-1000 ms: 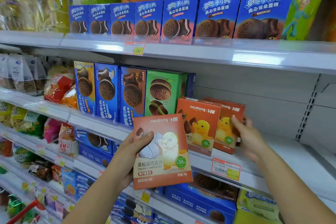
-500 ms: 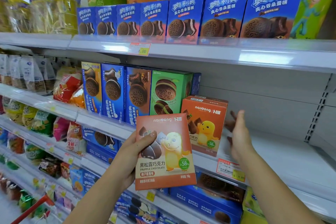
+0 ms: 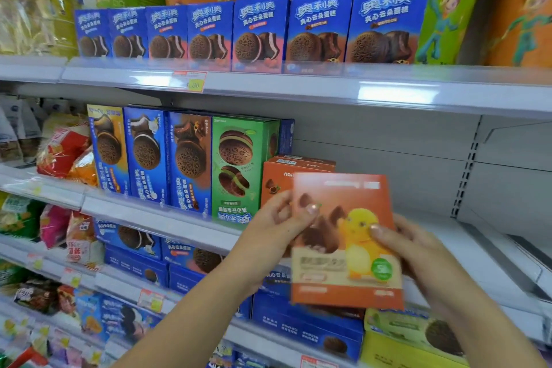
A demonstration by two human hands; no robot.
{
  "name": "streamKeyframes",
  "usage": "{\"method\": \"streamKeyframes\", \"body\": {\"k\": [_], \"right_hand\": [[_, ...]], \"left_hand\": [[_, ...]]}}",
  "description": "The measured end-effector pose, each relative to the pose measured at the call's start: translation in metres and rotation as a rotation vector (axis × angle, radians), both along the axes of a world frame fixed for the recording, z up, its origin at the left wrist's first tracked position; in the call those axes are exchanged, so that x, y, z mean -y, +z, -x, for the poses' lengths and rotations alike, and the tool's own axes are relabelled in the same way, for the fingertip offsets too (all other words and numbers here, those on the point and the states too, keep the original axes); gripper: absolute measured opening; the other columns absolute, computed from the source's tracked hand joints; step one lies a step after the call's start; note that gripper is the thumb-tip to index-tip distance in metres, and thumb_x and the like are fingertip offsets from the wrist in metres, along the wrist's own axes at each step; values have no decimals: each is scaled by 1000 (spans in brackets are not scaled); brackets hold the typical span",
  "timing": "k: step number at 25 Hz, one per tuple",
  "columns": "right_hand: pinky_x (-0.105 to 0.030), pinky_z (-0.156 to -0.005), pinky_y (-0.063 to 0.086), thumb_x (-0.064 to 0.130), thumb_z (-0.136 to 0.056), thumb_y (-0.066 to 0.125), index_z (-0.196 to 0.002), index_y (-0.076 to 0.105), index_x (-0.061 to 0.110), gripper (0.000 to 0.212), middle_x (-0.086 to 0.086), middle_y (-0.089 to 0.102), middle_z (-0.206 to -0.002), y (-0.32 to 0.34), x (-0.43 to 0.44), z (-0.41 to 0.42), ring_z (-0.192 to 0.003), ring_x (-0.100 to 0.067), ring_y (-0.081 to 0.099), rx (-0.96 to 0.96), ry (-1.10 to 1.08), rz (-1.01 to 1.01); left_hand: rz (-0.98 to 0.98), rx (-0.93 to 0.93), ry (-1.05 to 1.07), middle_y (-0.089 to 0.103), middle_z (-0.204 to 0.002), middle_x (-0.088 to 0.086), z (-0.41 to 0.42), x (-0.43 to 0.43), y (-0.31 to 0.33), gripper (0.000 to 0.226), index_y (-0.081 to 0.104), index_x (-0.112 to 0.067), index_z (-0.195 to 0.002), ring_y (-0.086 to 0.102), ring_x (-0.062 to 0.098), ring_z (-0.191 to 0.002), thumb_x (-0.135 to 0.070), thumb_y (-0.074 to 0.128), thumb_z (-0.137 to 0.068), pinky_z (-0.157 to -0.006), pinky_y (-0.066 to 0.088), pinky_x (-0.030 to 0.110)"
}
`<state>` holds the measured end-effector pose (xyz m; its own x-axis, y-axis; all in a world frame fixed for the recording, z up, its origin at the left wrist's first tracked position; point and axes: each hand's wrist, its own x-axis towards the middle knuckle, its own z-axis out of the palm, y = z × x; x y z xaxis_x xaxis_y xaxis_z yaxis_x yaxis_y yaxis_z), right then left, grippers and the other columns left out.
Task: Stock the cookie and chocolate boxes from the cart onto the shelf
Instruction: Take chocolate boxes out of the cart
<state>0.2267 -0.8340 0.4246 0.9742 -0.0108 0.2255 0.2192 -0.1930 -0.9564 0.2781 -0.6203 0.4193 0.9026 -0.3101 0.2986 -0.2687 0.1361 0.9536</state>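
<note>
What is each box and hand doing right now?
held orange chick box, upright, in front of the middle shelf, not yet on it.
left hand, grips its left edge.
right hand, grips its right edge.
green box, standing upright on the middle shelf.
shelved orange boxes, standing upright beside the green box.
top blue boxes, standing in a row.
</note>
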Motion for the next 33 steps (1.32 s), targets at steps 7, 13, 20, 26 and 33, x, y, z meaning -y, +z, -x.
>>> {"method": "streamKeyframes", "body": {"k": [7, 13, 20, 26, 33], "right_hand": [[-33, -69, 55, 17, -91, 63, -121, 46, 24, 36, -9, 64, -116, 16, 62, -90, -85, -20, 68, 177, -432, -98], [-35, -75, 47, 34, -92, 55, -117, 51, 19, 29, -10, 65, -102, -5, 25, -169, -84, -24, 62, -202, -33, -58], [-46, -99, 41, 70, -93, 13, -101, 65, 24, 70, -7, 72, -97, -11, -12, -194, -97, -26, 62, -241, 42, -196], [-42, -104, 35, 59, -99, 19, -118, 57, 28, 53, -8, 64, -112, 5, -10, -171, -99, -20, 54, 67, -415, -222], [-23, -60, 38, 21, -97, 32, -89, 51, 30, 22, 12, 51, -73, -13, -125, -71, -64, -9, 47, 918, -374, -278]], "left_hand": [[-14, 167, 275, 66, -117, -9, -17, -15, 17, 30, 57, -30, -123, 67, 4, -99, -26, 55, -94, -85, 58, 31], [31, 102, 349, 70, -111, -9, -25, -34, -5, 23, 61, -31, -115, 67, 4, -99, -23, 56, -94, -85, 57, 35], [64, 13, 421, 70, -111, -8, -29, -54, -28, 21, 63, -29, -113, 68, 9, -99, -20, 54, -96, -85, 58, 37], [101, -44, 447, 70, -111, -5, -26, -73, -44, 20, 63, -27, -113, 68, 11, -100, -22, 55, -95, -84, 58, 36], [141, -217, 504, 70, -113, 0, -32, -160, -94, 23, 60, -21, -120, 68, 16, -102, -20, 51, -98, -88, 56, 41]]}}
